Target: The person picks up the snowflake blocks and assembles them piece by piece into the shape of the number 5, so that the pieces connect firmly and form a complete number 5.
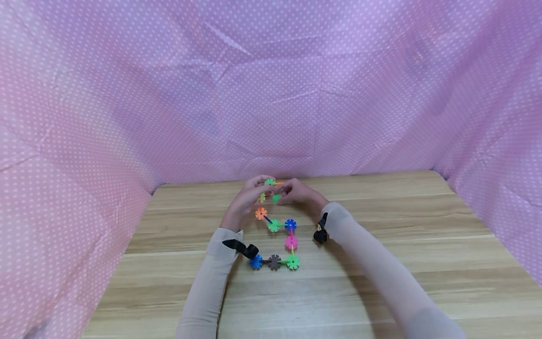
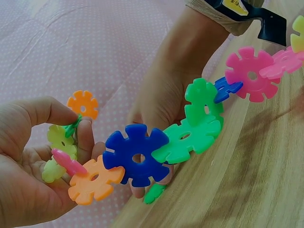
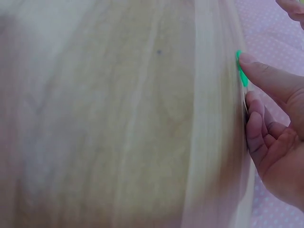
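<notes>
A chain of notched plastic discs in several colours winds over the table, with an orange disc (image 1: 261,213) close below my left hand (image 1: 247,197). That hand holds the chain's far end up, thumb and finger pinching a green disc (image 2: 72,127) edge-on beside an orange end disc (image 2: 82,105). Yellow discs and a pink disc (image 2: 67,162) hang by its palm. To the right, my right hand (image 1: 299,192) pinches a separate green disc (image 3: 242,71) between thumb and fingers. In the left wrist view, the chain's blue disc (image 2: 137,154) partly hides the right hand.
The chain's near end, with a brown disc (image 1: 274,262) and a blue disc (image 1: 256,262), lies by the left wrist's black strap (image 1: 241,247). A wooden table (image 1: 406,235) carries everything. Pink dotted cloth (image 1: 271,94) hangs behind its far edge and along both sides.
</notes>
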{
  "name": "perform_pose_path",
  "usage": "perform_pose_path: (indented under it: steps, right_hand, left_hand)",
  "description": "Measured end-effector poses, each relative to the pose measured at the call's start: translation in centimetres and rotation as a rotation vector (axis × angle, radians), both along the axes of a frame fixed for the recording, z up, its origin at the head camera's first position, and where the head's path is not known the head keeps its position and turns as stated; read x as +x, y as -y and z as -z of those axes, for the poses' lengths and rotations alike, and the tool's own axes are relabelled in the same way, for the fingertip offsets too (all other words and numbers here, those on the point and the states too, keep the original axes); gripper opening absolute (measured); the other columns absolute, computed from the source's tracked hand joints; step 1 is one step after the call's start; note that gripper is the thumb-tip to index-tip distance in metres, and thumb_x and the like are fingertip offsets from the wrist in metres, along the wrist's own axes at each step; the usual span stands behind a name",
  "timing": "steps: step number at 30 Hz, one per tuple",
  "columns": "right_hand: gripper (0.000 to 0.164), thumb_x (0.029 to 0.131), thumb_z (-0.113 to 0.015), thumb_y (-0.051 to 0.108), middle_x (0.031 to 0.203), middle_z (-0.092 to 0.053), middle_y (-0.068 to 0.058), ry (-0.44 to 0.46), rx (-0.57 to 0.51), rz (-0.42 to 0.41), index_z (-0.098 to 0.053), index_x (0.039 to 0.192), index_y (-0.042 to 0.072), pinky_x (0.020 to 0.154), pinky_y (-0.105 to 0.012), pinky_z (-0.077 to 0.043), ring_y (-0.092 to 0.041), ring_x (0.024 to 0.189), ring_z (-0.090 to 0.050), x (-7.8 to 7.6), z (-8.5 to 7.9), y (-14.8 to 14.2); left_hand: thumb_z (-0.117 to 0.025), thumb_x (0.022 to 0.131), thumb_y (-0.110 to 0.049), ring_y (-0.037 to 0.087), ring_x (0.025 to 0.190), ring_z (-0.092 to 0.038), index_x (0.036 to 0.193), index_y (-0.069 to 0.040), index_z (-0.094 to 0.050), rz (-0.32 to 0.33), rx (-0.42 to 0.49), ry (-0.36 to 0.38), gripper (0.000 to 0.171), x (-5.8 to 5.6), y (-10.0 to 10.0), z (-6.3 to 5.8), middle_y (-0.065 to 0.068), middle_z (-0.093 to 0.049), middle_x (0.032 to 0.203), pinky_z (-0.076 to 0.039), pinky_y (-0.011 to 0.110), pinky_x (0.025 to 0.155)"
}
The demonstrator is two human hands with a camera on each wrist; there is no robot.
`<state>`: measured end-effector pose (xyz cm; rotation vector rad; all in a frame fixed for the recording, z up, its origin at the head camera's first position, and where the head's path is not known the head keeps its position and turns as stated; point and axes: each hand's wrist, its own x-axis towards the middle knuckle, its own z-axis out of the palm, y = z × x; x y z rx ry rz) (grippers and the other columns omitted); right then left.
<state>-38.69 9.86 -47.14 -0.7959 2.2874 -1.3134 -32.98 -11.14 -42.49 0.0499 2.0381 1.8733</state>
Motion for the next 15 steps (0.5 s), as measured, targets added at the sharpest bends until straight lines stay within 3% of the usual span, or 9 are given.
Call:
perform_pose_path:
  steps: [6, 15]
  right_hand:
    - [0.027, 0.088, -0.078, 0.004, 0.078, -0.063, -0.007, -0.025, 0.035, -0.001, -0.075, 0.115, 0.0, 0.062, -0.02, -0.04, -0.011, 0.069, -0.048, 0.03, -0.17, 0.24]
    - [0.026, 0.085, -0.079, -0.002, 0.097, -0.066, -0.012, 0.015, 0.079, 0.059, -0.069, 0.109, -0.004, 0.074, -0.022, -0.05, -0.015, 0.085, -0.057, 0.57, -0.55, -0.2]
  left_hand:
    - [-0.067, 0.098, -0.023, 0.021, 0.105, -0.06, 0.131, -0.013, -0.06, -0.001, 0.024, 0.009, 0.035, 0.08, 0.02, -0.02, 0.002, -0.066, 0.105, -0.048, 0.059, 0.107]
    - [-0.069, 0.096, -0.027, 0.016, 0.094, -0.062, 0.121, -0.014, -0.064, -0.003, 0.073, 0.023, 0.028, 0.09, -0.06, 0.14, 0.007, -0.065, 0.107, -0.045, 0.058, 0.105]
